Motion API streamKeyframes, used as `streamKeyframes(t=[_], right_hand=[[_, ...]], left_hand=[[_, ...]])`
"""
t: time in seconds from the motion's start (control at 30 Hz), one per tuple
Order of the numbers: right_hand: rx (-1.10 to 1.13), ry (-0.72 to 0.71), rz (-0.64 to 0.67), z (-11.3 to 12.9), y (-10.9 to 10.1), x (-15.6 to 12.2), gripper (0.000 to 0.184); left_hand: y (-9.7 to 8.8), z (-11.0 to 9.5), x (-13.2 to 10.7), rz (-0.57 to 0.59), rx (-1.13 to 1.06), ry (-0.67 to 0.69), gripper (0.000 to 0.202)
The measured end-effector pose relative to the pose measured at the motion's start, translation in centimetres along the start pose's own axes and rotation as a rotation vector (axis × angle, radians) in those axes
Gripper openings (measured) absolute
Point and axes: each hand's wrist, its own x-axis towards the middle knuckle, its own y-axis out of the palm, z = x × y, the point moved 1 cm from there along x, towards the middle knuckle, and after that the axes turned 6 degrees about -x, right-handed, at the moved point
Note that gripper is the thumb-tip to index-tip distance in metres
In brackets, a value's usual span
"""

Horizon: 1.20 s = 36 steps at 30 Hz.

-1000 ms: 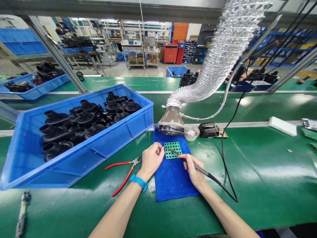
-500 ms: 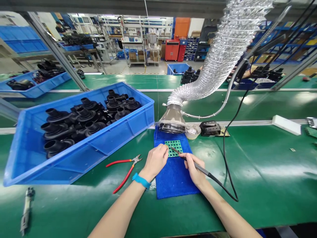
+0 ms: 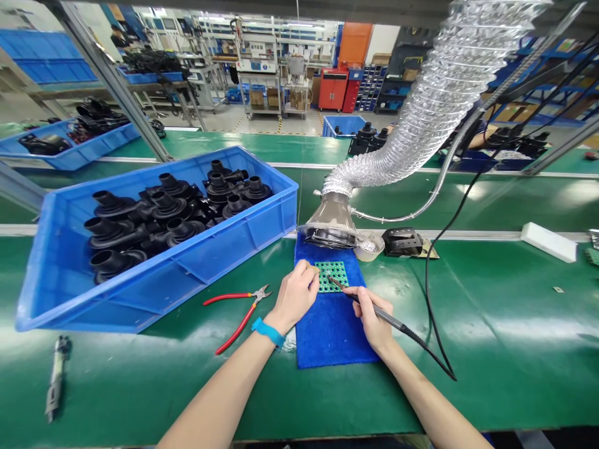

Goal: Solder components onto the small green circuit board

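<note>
Two hands are in view: the right hand grips one soldering iron, and the left hand sits at one green circuit board. One blue towel lies under both. Left of the grip are one pair of red-handled diagonal cutters and one blue crate holding roughly ten black moulded parts, too overlapped to count exactly.

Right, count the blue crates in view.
5: large one front left; one behind it; one on the far bench; one back centre; one back right. More may be hidden.
</note>
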Motion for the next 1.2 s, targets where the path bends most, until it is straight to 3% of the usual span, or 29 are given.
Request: streamKeyframes(t=[0.17,0.27,0.43,0.57,0.6,0.73,0.83,1.0,1.2], right_hand=[[0.018,0.033,-0.028,0.0,-0.3,0.1,0.052],[0.022,0.037,-0.111,0.4,-1.3,0.4,0.052],[0.016,0.023,-0.356,1.0,-4.2,2.0,0.053],[0.022,-0.073,-0.603,-0.1,-5.1,4.0,0.052],[-0.007,-0.078,-0.601,-0.6,-5.0,4.3,0.053],[-0.134,0.03,-0.382,-1.7,-4.2,4.2,0.051],[-0.067,-0.007,-0.378,-1.0,-3.7,2.5,0.053],[-0.002,-0.051,-0.042,0.9,-1.5,0.4,0.057],[0.027,-0.057,-0.026,1.1,-0.3,0.8,0.054]], left_hand=[[-0.2,0.0,0.1,-0.051,-0.028,-0.009,0.014],[-0.3,0.0,0.2,-0.078,-0.039,-0.007,0.013],[-0.6,0.0,0.5,-0.148,-0.097,-0.04,0.015],[-1.4,0.1,0.8,-0.232,-0.012,0.025,0.018],[-1.7,0.2,0.8,-0.251,0.052,0.055,0.02],[-2.7,0.6,0.7,-0.298,0.274,0.095,0.026],[-2.9,1.1,0.6,-0.3,0.22,-0.007,0.027],[-1.9,1.5,0.6,-0.248,0.091,-0.135,0.027],[-1.4,1.1,0.4,-0.225,0.142,-0.063,0.021]])
